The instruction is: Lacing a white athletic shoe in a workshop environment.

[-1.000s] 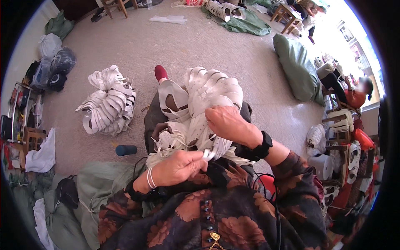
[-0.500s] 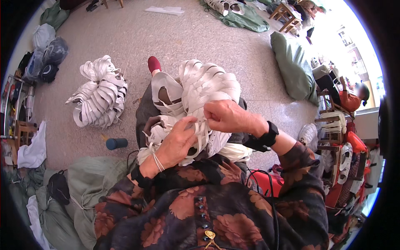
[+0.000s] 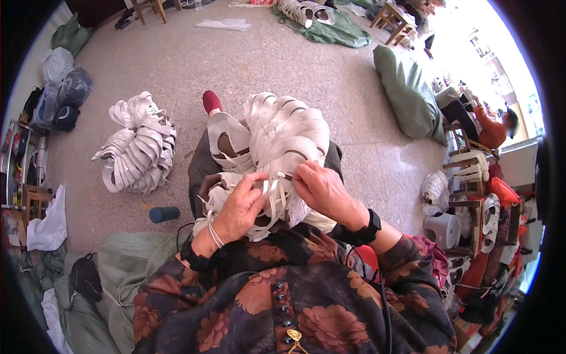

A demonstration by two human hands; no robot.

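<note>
On the lap | white strappy shoe upper (image 3: 259, 194) is being steadied by the left hand (image 3: 239, 206), fingers closed over it | thin needle-like tool (image 3: 285, 175) is being pinched by the right hand (image 3: 318, 189), kept at the straps | stacked uppers (image 3: 289, 130) are being kept beyond for reach.

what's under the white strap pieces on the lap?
The white strap pieces rest on dark trousers; a red shoe pokes out beyond. Both hands grip the near end. The lap beneath is covered.

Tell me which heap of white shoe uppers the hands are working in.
The heap on the lap, under the left hand and right hand; the other heap lies untouched on the floor.
</note>
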